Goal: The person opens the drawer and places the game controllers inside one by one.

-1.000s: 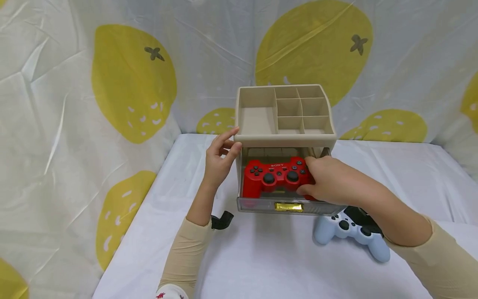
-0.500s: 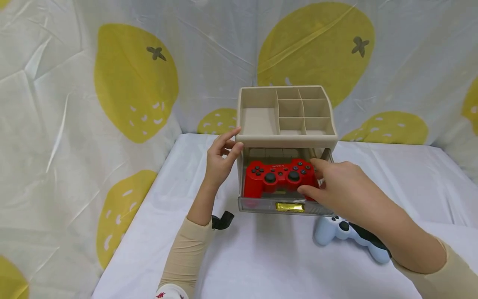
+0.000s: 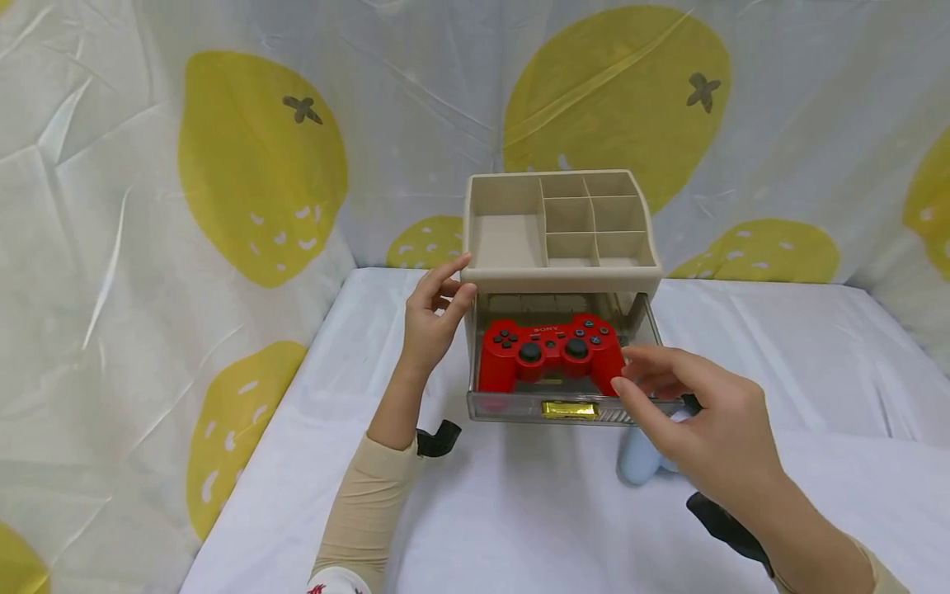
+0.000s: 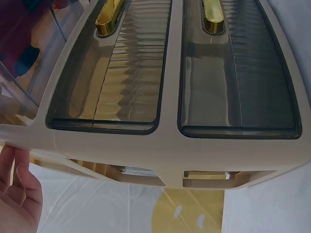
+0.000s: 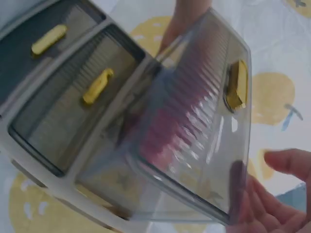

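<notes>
A red game controller (image 3: 552,351) marked SONY lies buttons up in the pulled-out clear drawer (image 3: 512,404) of a beige desktop organizer (image 3: 564,280). My left hand (image 3: 432,326) touches the organizer's left side near the top front corner, thumb and index fingertips against it. In the left wrist view, my left hand's fingers (image 4: 29,179) show at the beige frame. At the drawer's right front corner is my right hand (image 3: 705,412), thumb and fingers apart and nothing between them. The right wrist view has the right hand (image 5: 272,208) close by the clear drawer front (image 5: 214,145).
A light blue controller (image 3: 640,456) lies on the white cloth (image 3: 549,511), mostly hidden behind my right hand. Two lower drawers (image 4: 136,73) with gold handles are closed. Divided compartments (image 3: 571,216) top the organizer. A lemon-print curtain (image 3: 423,99) hangs close behind.
My right hand has let go of the red controller and drawn back toward the right and nearer me, out of the drawer. The controller stays in place, and my left hand has not moved.
</notes>
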The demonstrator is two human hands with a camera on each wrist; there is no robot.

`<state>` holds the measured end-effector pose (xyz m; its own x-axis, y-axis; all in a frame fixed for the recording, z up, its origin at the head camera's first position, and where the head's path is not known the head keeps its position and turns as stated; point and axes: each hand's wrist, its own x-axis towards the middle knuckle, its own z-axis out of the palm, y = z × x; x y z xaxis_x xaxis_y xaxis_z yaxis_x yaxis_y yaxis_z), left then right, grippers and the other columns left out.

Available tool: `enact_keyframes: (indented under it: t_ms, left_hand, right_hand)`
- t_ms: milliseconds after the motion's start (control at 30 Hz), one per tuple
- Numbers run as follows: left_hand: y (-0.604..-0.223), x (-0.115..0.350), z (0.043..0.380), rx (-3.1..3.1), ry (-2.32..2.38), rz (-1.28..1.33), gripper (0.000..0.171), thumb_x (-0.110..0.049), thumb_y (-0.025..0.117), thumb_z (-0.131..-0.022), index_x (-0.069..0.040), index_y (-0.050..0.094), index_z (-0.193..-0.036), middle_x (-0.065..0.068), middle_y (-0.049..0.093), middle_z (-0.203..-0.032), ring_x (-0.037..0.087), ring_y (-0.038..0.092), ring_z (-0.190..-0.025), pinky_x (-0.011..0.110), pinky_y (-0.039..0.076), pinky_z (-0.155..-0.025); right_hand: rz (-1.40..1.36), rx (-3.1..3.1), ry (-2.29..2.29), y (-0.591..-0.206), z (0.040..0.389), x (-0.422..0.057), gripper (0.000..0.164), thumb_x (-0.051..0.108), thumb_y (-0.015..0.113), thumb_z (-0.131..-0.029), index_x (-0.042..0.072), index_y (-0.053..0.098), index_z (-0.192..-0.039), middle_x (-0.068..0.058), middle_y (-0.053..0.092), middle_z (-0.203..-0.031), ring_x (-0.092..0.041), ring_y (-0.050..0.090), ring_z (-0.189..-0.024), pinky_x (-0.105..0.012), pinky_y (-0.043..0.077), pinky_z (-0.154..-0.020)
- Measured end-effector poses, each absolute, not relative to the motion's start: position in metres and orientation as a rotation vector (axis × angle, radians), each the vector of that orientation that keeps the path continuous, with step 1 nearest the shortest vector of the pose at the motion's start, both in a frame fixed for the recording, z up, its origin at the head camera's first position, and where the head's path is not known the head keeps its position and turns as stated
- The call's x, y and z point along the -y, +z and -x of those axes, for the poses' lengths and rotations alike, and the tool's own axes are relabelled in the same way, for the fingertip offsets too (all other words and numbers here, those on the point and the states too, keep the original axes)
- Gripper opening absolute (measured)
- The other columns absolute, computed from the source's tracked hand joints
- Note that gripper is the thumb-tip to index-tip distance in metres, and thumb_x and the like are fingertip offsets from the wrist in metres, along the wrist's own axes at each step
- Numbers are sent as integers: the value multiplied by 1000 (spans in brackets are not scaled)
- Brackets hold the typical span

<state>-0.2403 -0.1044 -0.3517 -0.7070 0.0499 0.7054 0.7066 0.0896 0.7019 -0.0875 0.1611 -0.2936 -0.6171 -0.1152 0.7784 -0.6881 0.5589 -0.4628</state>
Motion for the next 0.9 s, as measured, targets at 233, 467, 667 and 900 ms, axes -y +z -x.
enact_keyframes:
  t_ms: [233, 467, 667, 900]
  left_hand:
    - [-352, 104, 240, 1866, -1661, 742, 52, -41, 64, -95, -3, 61, -129, 11, 61, -103, 15, 60, -84, 26, 45, -69]
    - [-353, 105, 242, 1851, -1659, 744, 52, -41, 65, -94, -2, 61, -128, 17, 61, -101, 14, 60, -84, 26, 45, -69]
    - [-352, 104, 242, 1857, -1664, 738, 64, -53, 63, -91, -1, 61, -128, 20, 61, -99, 14, 60, -84, 28, 45, -69]
    - [-353, 104, 241, 1852, -1666, 739, 62, -51, 64, -92, -1, 61, -128, 16, 61, -99, 13, 60, -82, 31, 46, -69]
  right_hand:
    - [-767, 1682, 1228, -312, 81, -150, 37, 18, 74, -88, -18, 67, -88, -17, 70, -84, -5, 62, -71, -12, 49, -72]
    - [-723, 1868, 1200, -337, 69, -148, 33, 24, 72, -90, -9, 71, -92, -14, 70, -84, -5, 63, -72, -13, 50, -67]
    - [-600, 1980, 1359, -356, 65, -146, 27, -15, 76, -72, -5, 71, -97, -7, 72, -89, -4, 64, -73, -14, 51, -66]
    - [-439, 2024, 1684, -369, 65, -139, 31, -23, 68, -76, -9, 68, -103, -5, 73, -88, -11, 68, -68, -19, 54, -64]
